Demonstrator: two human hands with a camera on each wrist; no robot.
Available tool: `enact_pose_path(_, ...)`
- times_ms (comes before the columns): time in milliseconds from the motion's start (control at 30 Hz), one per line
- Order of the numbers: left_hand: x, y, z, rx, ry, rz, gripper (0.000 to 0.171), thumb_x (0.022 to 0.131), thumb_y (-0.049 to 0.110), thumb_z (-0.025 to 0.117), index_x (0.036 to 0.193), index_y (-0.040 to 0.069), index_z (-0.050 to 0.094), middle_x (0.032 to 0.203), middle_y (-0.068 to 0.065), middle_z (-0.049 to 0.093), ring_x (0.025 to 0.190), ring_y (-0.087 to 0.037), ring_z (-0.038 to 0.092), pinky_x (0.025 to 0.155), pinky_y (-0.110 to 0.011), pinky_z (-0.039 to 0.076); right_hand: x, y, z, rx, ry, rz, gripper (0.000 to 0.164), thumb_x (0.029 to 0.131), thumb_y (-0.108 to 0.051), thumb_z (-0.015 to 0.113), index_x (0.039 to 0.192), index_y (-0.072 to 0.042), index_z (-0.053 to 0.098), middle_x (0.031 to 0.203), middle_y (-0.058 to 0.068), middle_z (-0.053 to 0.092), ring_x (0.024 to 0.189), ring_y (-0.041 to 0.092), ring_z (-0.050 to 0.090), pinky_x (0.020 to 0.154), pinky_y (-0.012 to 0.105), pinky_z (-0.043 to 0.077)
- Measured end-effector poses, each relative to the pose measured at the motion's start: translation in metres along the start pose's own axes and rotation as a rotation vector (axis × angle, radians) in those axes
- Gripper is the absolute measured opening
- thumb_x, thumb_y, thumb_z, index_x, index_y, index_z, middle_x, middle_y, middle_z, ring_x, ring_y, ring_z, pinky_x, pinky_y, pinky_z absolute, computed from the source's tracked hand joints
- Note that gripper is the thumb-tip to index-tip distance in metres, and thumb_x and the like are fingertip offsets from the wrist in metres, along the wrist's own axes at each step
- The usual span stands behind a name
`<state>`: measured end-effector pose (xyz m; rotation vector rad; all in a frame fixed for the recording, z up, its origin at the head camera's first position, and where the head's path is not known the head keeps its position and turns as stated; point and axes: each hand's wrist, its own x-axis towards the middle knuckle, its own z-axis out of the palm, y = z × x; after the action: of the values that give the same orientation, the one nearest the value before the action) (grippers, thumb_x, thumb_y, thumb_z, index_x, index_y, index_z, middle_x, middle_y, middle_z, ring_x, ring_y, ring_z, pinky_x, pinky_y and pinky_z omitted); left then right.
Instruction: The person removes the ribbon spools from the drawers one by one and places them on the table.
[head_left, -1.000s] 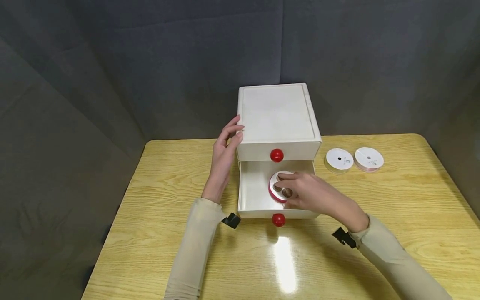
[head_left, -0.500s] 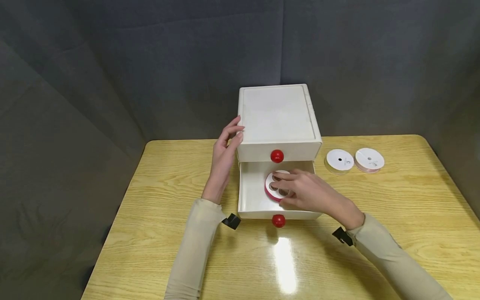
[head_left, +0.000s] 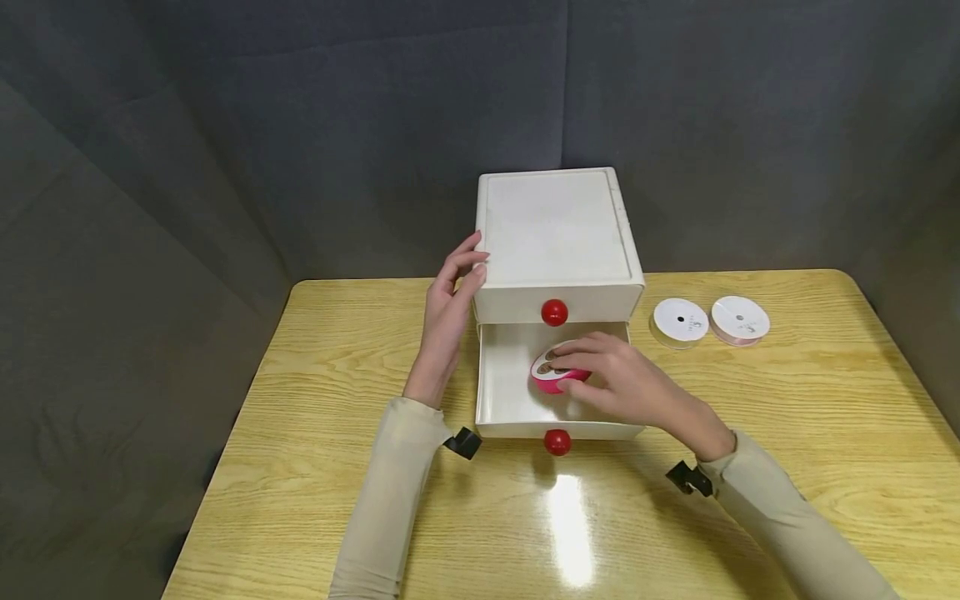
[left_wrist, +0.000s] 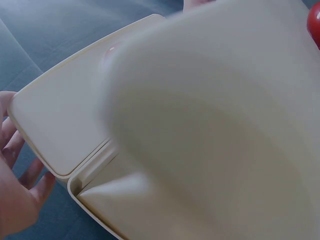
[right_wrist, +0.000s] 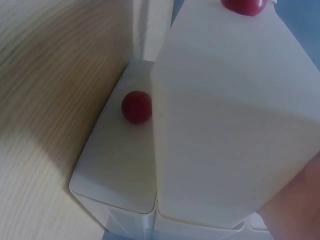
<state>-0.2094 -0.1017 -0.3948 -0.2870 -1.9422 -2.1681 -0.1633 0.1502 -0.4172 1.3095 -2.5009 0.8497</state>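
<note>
In the head view, a white two-drawer box (head_left: pixel 555 225) stands at the back of the table. Its lower drawer (head_left: pixel 502 404) is pulled out, while the upper drawer (head_left: pixel 513 305) is in. My right hand (head_left: pixel 626 379) pinches a pink ribbon spool (head_left: pixel 551 384) inside the lower drawer. The spool's white face carries brown round spots and leans up on the right; my fingers cover part of it. My left hand (head_left: pixel 447 312) rests against the box's left side, fingertips at the top edge. The left wrist view shows this left hand (left_wrist: pixel 17 195) touching the box's edge.
Two white ribbon spools, one (head_left: pixel 679 322) beside the other (head_left: pixel 740 319), lie on the wooden table (head_left: pixel 337 375) right of the box. Red knobs stick out from the upper (head_left: pixel 554 312) and lower (head_left: pixel 557 442) drawer fronts. A dark cloth (head_left: pixel 375 125) hangs behind.
My right hand has shifted the pink spool slightly left in the drawer, then tipped it so its right side rises and more pink rim shows. My left hand stays in place.
</note>
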Motion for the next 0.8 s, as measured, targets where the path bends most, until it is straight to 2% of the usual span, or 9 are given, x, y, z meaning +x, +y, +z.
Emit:
enact_pose_path(267,-0.0007,0.0001,-0.0001,-0.005,0.000,-0.002,0.027,0.105,0.016,0.058,0.126,0.001,0.066,0.152,0.011,0.051,0.142,-0.008,0.042,0.117,-0.036,0.032,-0.0011,-0.0013,-0.0012,0.013,0.028,0.031,0.023,0.086,-0.015,0.078,0.106,-0.003,0.080,0.115,0.011,0.075,0.106,0.033,0.069,0.085,0.047,0.058)
enact_pose_path(633,-0.0003,-0.0004,-0.0001,-0.005,-0.001,-0.006,0.027,0.105,0.017,0.058,0.126,0.002,0.066,0.152,0.012,0.051,0.142,-0.008,0.042,0.117,-0.037,0.032,-0.0026,-0.0027,-0.0027,0.019,0.025,0.074,0.024,0.086,-0.016,0.078,0.106,-0.003,0.080,0.116,0.010,0.075,0.107,0.033,0.070,0.085,0.048,0.058)
enact_pose_path(800,-0.0005,-0.0005,-0.0002,-0.012,0.001,-0.007,0.027,0.105,0.016,0.058,0.126,0.001,0.066,0.152,0.011,0.052,0.142,-0.008,0.042,0.118,-0.036,0.032,-0.0052,-0.0021,-0.0047,0.017,0.067,0.062,0.023,0.085,-0.014,0.078,0.105,-0.003,0.080,0.114,0.010,0.076,0.105,0.032,0.070,0.080,0.045,0.059)
